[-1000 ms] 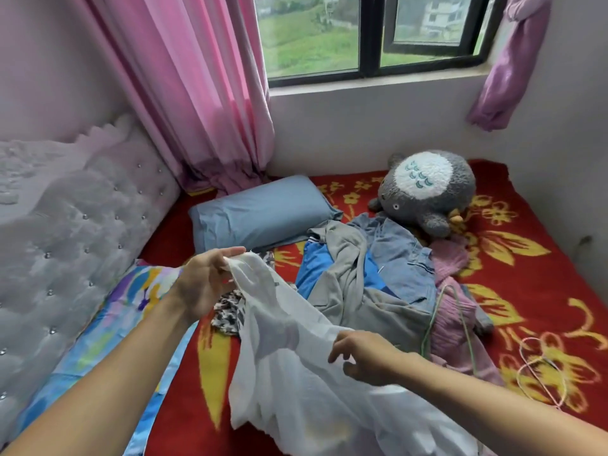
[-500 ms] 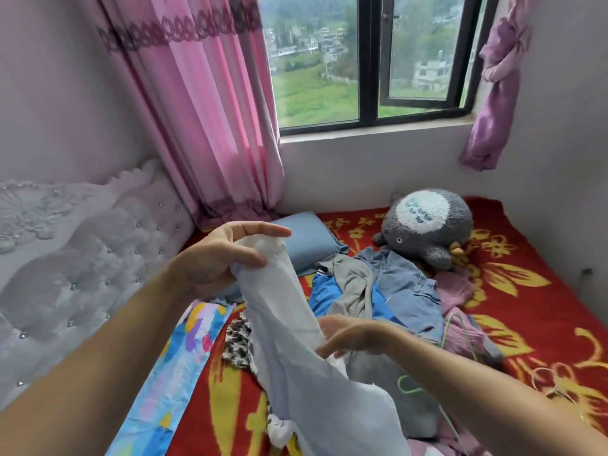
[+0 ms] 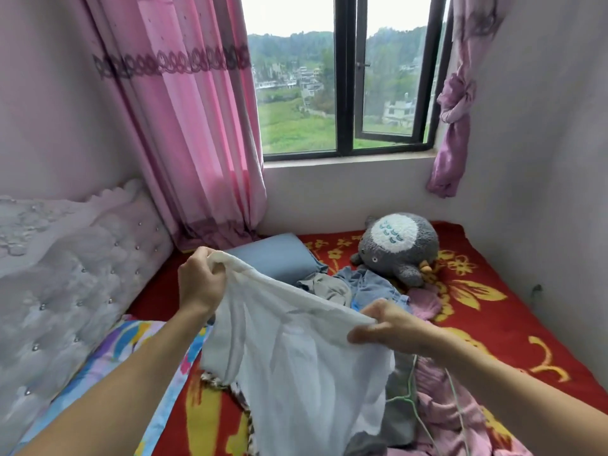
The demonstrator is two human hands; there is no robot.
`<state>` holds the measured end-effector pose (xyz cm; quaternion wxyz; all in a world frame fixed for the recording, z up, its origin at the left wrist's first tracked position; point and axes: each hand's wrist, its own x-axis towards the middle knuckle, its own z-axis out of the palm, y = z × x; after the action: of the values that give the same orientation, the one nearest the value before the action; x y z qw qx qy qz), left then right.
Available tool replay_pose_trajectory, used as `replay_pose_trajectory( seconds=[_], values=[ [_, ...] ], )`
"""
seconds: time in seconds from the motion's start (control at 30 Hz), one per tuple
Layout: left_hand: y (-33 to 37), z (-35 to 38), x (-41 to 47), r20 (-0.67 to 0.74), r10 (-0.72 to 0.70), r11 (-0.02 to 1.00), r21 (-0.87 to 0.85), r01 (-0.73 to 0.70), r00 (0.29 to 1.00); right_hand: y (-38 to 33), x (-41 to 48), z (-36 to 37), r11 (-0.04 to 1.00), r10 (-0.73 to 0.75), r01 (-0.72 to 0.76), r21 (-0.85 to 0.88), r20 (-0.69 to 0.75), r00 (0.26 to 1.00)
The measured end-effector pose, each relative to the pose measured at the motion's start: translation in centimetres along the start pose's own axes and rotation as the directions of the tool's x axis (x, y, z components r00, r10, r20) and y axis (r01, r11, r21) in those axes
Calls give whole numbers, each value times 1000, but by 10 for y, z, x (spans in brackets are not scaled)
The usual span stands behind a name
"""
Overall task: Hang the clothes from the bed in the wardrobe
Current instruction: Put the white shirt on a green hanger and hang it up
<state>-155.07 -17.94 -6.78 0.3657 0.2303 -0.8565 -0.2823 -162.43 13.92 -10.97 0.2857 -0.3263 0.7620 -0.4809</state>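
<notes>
Left hand [image 3: 197,284] and right hand [image 3: 385,327] are clenched on the top edge of a white garment [image 3: 296,357], held spread above the red blanket [image 3: 493,324]. Room is bounded by the padded headboard [image 3: 82,291] at left and the wall [image 3: 543,159] at right. The clothes pile [image 3: 365,284] is partly hidden behind it, near a plush toy [image 3: 398,248].

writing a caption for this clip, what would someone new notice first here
First, the sheer white garment stretched between both hands, left hand gripping its higher edge and right hand the lower one, mid-frame. Behind it a grey plush toy lies on the red floral blanket below the window, with a pink curtain hanging at the left.
</notes>
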Motion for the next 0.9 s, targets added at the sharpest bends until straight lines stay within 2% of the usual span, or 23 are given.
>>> replay_pose_trajectory(
  seconds=[0.07,0.13,0.2,0.3,0.33,0.4,0.53,0.6,0.67,0.7,0.77,0.83,0.9],
  values=[
    [20,3,-4,186,-81,951,-279,131,979,8,-15,-2,964,179,-150,-219,120,976],
    [43,3,-11,378,-63,847,-469,249,924,16,-21,0,915,284,-220,-337,153,947],
    [69,-3,-19,511,16,764,-561,319,860,15,-19,4,941,259,-225,-251,111,959],
    [102,-11,-34,622,206,743,-602,293,756,-6,-7,9,976,156,-166,141,77,985],
    [109,-12,-38,645,238,763,-586,271,726,-12,-1,13,959,113,-135,249,101,988],
    [116,-12,-41,673,277,835,-521,174,686,-21,5,26,937,58,-99,334,130,990],
    [92,-18,-31,686,360,926,-347,-150,632,-15,3,45,888,84,-28,459,-101,991],
    [69,-21,-27,711,306,940,-123,-317,633,-15,-3,38,846,85,57,531,-239,967],
    [50,-21,-27,712,250,868,135,-478,656,-20,-9,28,800,87,117,589,-307,948],
    [43,-21,-28,701,209,854,209,-477,681,-23,-14,23,782,93,127,610,-315,945],
    [31,-20,-28,685,140,916,185,-357,715,-31,-25,17,720,118,92,688,-252,961],
    [26,-27,-24,685,124,992,-65,-108,718,-40,-38,12,624,76,19,781,-85,993],
    [30,-37,-22,719,139,929,-332,161,681,-49,-50,4,533,-16,25,846,-20,1000]
  ],
)
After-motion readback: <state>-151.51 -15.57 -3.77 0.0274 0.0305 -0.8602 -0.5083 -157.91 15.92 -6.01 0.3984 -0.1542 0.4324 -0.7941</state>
